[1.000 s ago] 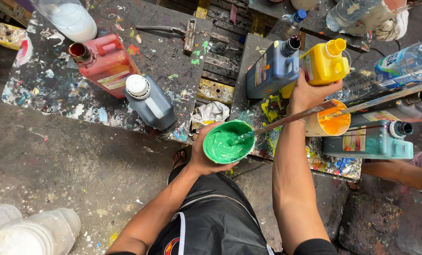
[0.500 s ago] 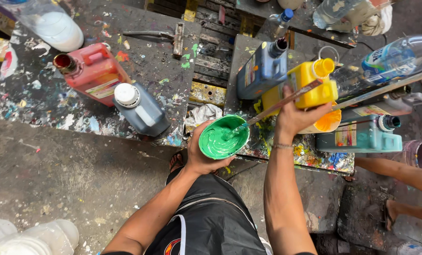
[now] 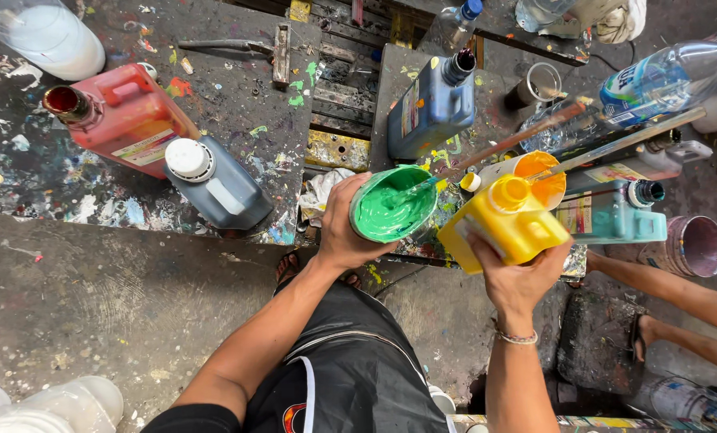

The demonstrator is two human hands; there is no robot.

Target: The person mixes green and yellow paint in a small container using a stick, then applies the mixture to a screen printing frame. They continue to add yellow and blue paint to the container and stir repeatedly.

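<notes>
between my left hand's [image 3: 344, 232] curled fingers sits 1 green paint cup [image 3: 392, 204]; my right hand [image 3: 519, 277] clamps the yellow jug [image 3: 507, 220] just beside.

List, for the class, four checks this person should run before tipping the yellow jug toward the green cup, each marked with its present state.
1. Green paint cup held by left hand: ok.
2. Yellow jug gripped from below by right hand: ok.
3. Jug cap off: not ok, a yellow cap shows on top.
4. Stir stick resting in cup, clear of the pour: cannot tell.
</notes>
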